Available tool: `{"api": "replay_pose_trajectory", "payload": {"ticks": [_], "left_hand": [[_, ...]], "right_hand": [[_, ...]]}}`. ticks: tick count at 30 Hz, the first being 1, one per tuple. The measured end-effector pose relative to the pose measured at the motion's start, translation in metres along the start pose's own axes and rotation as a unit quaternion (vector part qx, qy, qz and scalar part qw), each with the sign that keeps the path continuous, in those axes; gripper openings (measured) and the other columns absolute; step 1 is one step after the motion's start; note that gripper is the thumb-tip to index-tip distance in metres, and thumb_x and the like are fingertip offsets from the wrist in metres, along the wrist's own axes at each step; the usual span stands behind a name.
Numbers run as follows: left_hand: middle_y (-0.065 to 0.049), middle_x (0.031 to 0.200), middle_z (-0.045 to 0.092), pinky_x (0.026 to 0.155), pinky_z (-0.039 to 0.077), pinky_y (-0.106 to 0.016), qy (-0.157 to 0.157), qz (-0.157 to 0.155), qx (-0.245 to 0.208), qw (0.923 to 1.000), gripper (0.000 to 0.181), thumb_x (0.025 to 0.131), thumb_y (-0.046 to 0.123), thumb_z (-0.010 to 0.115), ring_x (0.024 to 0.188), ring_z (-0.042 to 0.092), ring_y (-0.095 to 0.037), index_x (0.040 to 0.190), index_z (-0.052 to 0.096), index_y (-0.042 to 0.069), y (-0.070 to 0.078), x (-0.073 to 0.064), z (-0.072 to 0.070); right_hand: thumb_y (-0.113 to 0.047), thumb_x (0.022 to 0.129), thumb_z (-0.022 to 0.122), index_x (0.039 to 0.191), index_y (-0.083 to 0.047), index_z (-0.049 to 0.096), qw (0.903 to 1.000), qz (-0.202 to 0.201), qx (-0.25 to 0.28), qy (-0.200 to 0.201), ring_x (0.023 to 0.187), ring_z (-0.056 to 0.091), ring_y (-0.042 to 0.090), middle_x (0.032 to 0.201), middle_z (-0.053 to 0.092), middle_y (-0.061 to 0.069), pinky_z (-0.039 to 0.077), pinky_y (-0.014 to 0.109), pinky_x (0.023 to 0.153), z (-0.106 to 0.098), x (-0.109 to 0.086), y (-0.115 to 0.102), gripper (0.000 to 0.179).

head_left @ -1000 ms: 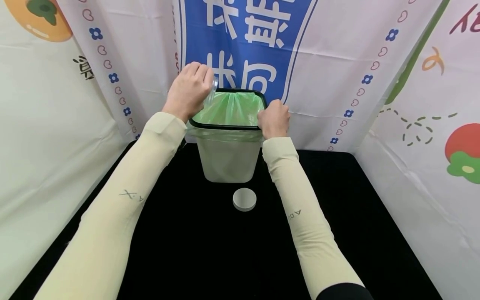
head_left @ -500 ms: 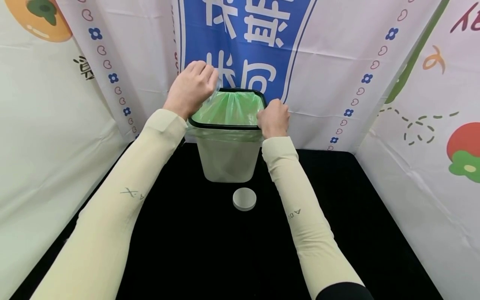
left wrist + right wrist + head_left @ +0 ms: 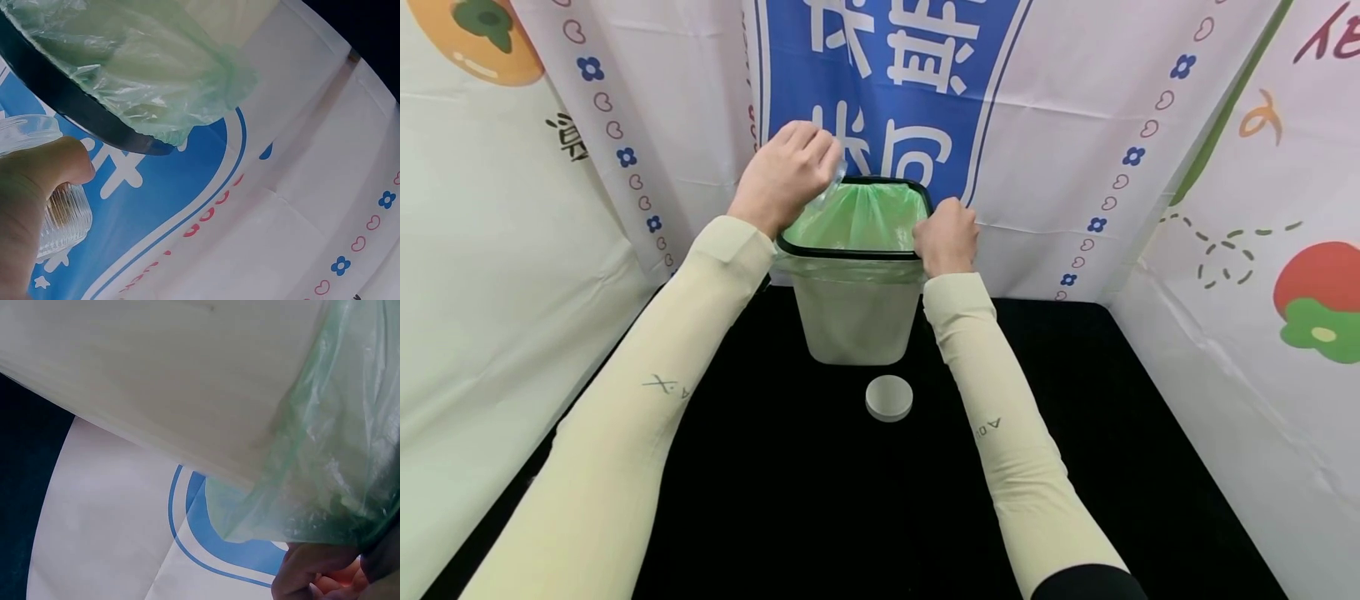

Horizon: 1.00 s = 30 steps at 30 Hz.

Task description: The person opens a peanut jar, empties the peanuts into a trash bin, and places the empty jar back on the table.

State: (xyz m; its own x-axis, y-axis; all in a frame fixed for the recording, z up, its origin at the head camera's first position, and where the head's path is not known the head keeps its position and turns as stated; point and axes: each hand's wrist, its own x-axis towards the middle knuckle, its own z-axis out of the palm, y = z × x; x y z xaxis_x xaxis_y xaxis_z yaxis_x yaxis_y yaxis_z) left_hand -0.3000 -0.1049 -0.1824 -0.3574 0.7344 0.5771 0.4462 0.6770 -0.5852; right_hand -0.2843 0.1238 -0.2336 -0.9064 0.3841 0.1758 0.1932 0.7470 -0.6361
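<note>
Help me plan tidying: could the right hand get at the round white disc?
Probably yes: the round white disc lies uncovered on the black table, with nothing seen blocking it. But the right hand seems to grip the black bin rim, so it must let go first.

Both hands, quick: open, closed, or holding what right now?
Left hand: closed, holding a clear ribbed jar of thin sticks.
Right hand: closed, gripping the black trash bin rim.

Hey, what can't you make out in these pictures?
Jar in the left hand: head view, mostly hidden behind that hand; left wrist view, crossed by the thumb.
Floor inside the bin: head view, hidden behind the front rim.
Right hand: right wrist view, cut off by the bottom edge.
White disc underside: head view, faces the table.
</note>
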Motion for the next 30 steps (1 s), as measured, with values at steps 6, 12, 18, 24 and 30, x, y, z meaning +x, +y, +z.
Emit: {"api": "replay_pose_trajectory", "payload": {"ticks": [6,12,18,24,30], "left_hand": [[-0.025,0.121,0.069,0.111,0.052,-0.047,-0.011,0.009,0.004,0.9999,0.034,0.096,-0.023,0.043,0.115,0.065,-0.041,0.122,0.061,-0.011,-0.0008,-0.0007,-0.001],[-0.023,0.122,0.069,0.111,0.052,-0.046,-0.016,0.02,0.012,0.9996,0.033,0.095,-0.024,0.046,0.114,0.064,-0.039,0.121,0.061,-0.01,-0.0014,-0.0009,-0.0003],[-0.022,0.119,0.069,0.109,0.052,-0.046,-0.015,0.028,0.012,0.9994,0.033,0.091,-0.025,0.048,0.111,0.063,-0.039,0.117,0.061,-0.009,-0.0018,-0.0009,0.0022],[-0.021,0.119,0.069,0.112,0.05,-0.045,-0.021,0.028,0.012,0.9993,0.037,0.088,-0.027,0.05,0.113,0.061,-0.038,0.117,0.06,-0.007,-0.0022,0.0002,0.0021],[-0.02,0.12,0.069,0.116,0.048,-0.044,-0.029,0.022,0.008,0.9993,0.037,0.09,-0.028,0.048,0.117,0.06,-0.038,0.119,0.06,-0.006,-0.0012,0.0015,0.0016]], "right_hand": [[-0.016,0.099,0.059,0.106,-0.005,0.07,1.0,0.0,0.0,-0.001,0.102,0.07,0.034,0.118,0.072,0.019,0.06,0.045,0.084,0.0004,-0.0006,-0.0004,0.017],[-0.015,0.1,0.057,0.099,-0.007,0.068,1.0,-0.006,-0.001,0.003,0.096,0.069,0.033,0.113,0.073,0.019,0.057,0.043,0.078,0.0009,-0.0006,0.0002,0.014],[-0.016,0.1,0.056,0.099,-0.007,0.067,1.0,0.0,-0.002,0.001,0.094,0.068,0.032,0.114,0.072,0.018,0.055,0.042,0.074,0.0006,-0.0006,-0.0001,0.014],[-0.017,0.101,0.057,0.101,-0.007,0.068,1.0,-0.002,-0.001,0.001,0.095,0.069,0.031,0.112,0.072,0.017,0.057,0.042,0.077,0.0003,-0.0003,-0.0007,0.015],[-0.017,0.1,0.058,0.109,-0.005,0.07,1.0,0.005,-0.002,-0.001,0.103,0.071,0.033,0.119,0.073,0.019,0.061,0.045,0.084,-0.0011,0.0002,-0.0013,0.02]]}}
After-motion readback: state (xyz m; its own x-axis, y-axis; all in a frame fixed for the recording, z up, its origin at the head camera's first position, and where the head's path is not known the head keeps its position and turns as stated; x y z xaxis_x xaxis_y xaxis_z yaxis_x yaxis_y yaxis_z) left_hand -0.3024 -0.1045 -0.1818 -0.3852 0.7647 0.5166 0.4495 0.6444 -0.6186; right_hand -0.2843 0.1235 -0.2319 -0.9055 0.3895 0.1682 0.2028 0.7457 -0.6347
